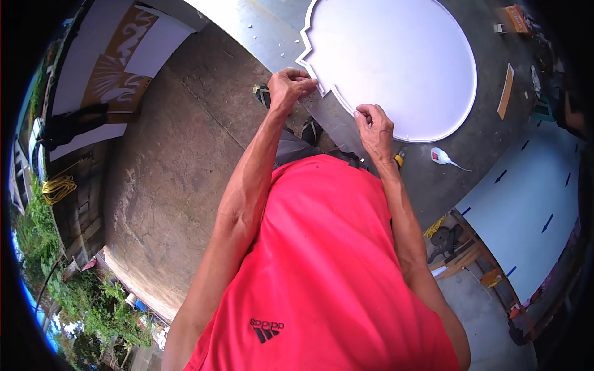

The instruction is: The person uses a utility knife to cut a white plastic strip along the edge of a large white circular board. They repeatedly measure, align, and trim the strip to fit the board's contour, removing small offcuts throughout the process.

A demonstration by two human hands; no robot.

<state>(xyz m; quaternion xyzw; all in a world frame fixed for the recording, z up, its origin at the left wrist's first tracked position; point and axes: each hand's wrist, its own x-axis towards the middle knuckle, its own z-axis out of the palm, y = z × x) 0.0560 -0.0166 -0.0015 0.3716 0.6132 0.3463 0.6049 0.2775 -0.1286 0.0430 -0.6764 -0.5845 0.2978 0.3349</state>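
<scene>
A large white rounded panel (pixel 396 62) lies on the grey table (pixel 433 179), bordered by a thin raised white edging strip (pixel 343 99) that zigzags along its left side. At the notched corner, my left hand (pixel 289 90) is closed, thumb and fingertips pinched on the strip. Farther right along the curved lower edge, my right hand (pixel 375 131) pinches the same edging between thumb and finger. Close by on its right rests a white squeeze bottle (pixel 440 156) with a thin nozzle. Partly behind my right wrist is a small yellow object (pixel 399 161).
Small white scraps (pixel 281 54) dot the table's left part. A flat wooden strip (pixel 506 91) and an orange box (pixel 518 20) lie at the far right. Beyond the table's right edge stands a light blue sheet (pixel 526 204) with dark marks. Brown floor (pixel 179 154) spreads to the left.
</scene>
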